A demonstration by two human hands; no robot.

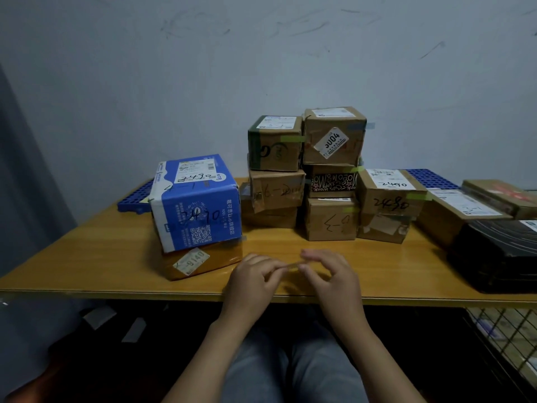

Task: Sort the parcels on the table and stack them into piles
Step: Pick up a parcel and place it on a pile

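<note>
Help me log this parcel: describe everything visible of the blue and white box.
The blue and white box is a closed printed cardboard carton, white shipping label on top. "2490" is handwritten on the label and on the front, above a QR code. It sits skewed atop a flatter tan parcel stickered 9140, on the table at left. The left hand and right hand, pinching a small strip, don't touch it.

A carton [197, 205] sits on a parcel [215, 258], left of the stacked boxes [276, 190].
</note>
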